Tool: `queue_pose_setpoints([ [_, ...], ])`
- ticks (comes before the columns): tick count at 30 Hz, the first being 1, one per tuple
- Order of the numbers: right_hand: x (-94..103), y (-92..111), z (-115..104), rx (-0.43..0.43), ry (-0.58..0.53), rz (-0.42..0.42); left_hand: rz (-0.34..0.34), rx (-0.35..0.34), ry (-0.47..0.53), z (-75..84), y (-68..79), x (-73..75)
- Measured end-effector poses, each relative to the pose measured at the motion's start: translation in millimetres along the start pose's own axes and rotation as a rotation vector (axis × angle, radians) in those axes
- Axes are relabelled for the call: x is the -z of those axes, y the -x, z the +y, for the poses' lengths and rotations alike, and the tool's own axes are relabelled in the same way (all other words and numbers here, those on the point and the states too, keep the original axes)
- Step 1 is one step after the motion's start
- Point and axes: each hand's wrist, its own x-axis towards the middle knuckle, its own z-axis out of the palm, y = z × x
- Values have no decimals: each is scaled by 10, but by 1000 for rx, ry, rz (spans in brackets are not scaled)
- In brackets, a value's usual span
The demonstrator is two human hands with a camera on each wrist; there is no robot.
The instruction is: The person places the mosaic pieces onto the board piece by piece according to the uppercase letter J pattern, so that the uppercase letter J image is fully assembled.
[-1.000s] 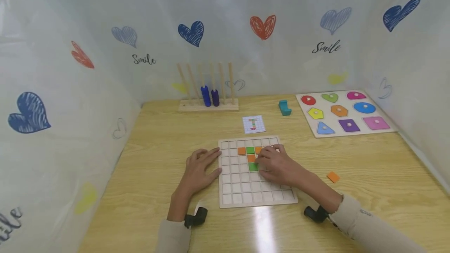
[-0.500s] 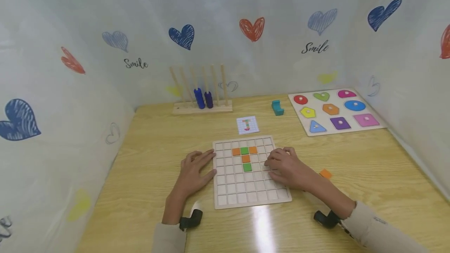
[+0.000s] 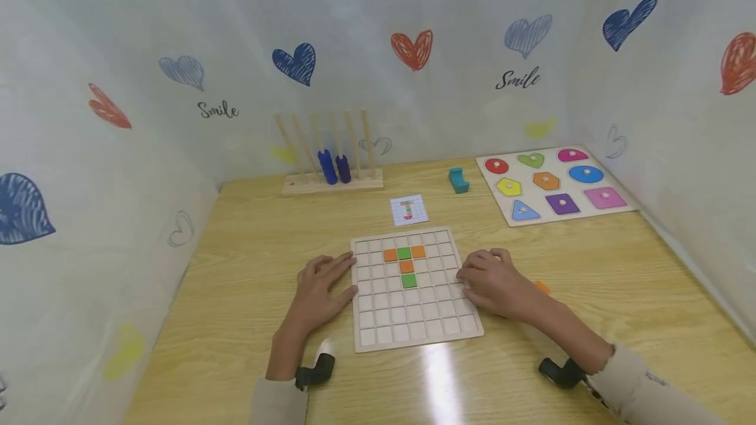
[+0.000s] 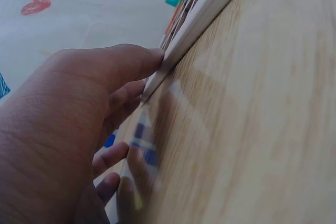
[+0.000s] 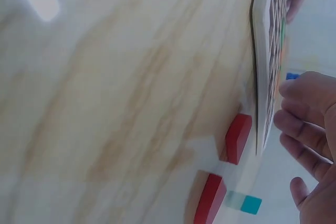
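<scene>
A square wooden grid board (image 3: 418, 331) lies on the table, with orange and green square tiles (image 3: 406, 266) forming a T in its cells. My left hand (image 3: 315, 290) rests along the board's left edge, fingers extended; in the left wrist view its thumb and fingers (image 4: 131, 64) touch the rim. Over the right edge hovers my right hand (image 3: 496, 281), fingers loosely bent with nothing between them. Below it, the right wrist view shows two red pieces (image 5: 239, 139) on the table, hidden under the hand in the head view. Behind the right wrist an orange tile (image 3: 541, 287) peeks out.
A pattern card (image 3: 409, 210) with a coloured letter shape lies beyond the board. Farther back stand a peg rack (image 3: 333, 180) with blue and purple pieces, a teal piece (image 3: 458, 180) and a shape-puzzle board (image 3: 558, 185). Printed white sheeting encloses the table's back and sides.
My right hand has moved right, off the middle of the board to its right edge, uncovering the tiles there. The left hand stays at the left edge. The head view has shifted slightly.
</scene>
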Motion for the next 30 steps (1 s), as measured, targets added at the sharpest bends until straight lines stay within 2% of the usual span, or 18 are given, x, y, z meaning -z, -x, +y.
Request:
queue_pose_setpoints([
  [6, 8, 108, 46, 12, -6, 40, 6, 5, -3, 6, 15, 21],
  [14, 77, 235, 79, -61, -5, 2, 16, -7, 20, 14, 10, 19],
  [30, 151, 498, 193, -102, -8, 83, 20, -8, 6, -9, 2, -6],
])
